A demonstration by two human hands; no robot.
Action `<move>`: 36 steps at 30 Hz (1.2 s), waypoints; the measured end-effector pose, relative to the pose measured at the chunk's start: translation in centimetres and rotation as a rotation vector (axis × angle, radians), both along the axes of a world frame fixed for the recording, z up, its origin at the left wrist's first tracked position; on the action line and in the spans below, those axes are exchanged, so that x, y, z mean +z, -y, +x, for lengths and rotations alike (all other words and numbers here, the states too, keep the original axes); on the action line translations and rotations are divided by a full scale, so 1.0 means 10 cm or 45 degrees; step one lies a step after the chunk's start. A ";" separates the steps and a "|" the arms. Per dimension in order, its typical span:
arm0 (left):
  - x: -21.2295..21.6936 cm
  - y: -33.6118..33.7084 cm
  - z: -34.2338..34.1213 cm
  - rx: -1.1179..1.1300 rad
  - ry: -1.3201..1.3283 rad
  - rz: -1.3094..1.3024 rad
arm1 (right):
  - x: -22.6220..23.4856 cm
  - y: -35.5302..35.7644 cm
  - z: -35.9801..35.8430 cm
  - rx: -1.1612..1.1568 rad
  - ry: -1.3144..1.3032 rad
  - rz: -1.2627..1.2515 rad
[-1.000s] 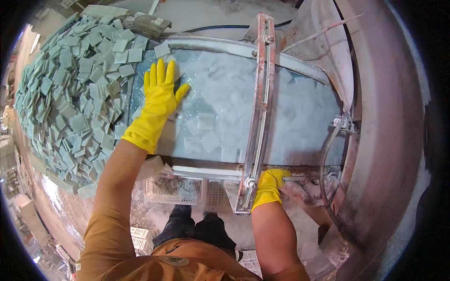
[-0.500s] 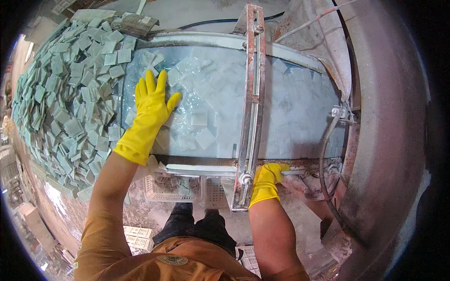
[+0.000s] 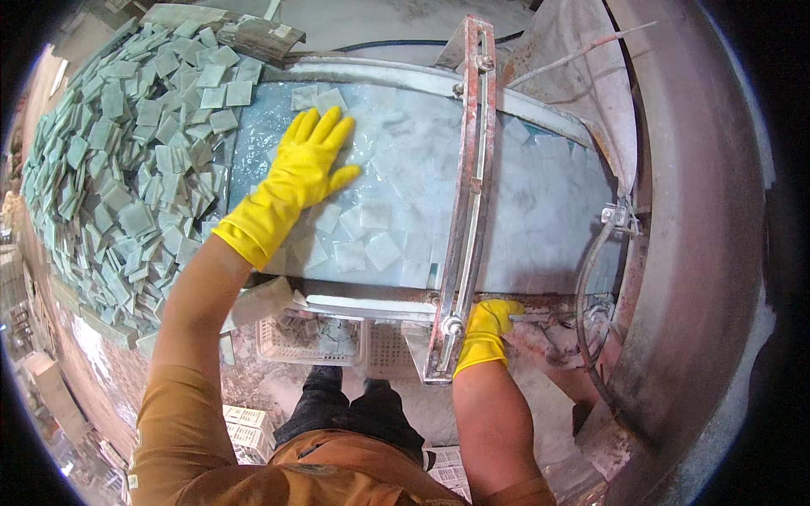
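My left hand (image 3: pixel 309 169), in a yellow rubber glove, lies flat with fingers stretched over the wet belt-like surface (image 3: pixel 246 135). Pale square tiles (image 3: pixel 351 256) are scattered around and beyond it, many under a milky film of water. At the near rim, my right hand (image 3: pixel 488 331) in a matching glove rests beside the slotted metal crossbar (image 3: pixel 472 185). Its fingers curl at the edge, and what they grip, if anything, is hidden. A large heap of pale green tiles (image 3: pixel 110 177) rises left of my left hand.
A rusty slotted bar spans the surface, bolted at both ends. A hose (image 3: pixel 584 278) hangs at the right beside a big curved drum wall (image 3: pixel 700 219). Below the near rim stands a white plastic basket (image 3: pixel 268 341) with tile pieces. A metal rail (image 3: pixel 388 78) runs along the far side.
My left hand has moved right and slightly forward over the surface, and the tiles near it have shifted. My right hand stays at the near rim by the crossbar.
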State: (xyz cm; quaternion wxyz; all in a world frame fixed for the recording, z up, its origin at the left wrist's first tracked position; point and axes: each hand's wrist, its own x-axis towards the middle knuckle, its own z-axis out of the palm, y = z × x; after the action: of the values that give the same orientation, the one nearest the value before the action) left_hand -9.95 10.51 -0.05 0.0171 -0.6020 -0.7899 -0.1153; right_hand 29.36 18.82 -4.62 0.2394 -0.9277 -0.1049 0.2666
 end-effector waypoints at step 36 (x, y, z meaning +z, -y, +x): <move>-0.29 -0.14 -0.68 0.173 -0.121 -0.080 | -0.43 0.02 0.20 -0.260 -0.069 0.102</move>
State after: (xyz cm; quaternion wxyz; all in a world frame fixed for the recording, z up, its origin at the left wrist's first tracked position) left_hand -16.73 11.89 -2.95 0.0435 -0.5520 -0.8305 -0.0604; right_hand 31.34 18.58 -8.96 0.3050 -0.9157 -0.0140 0.2613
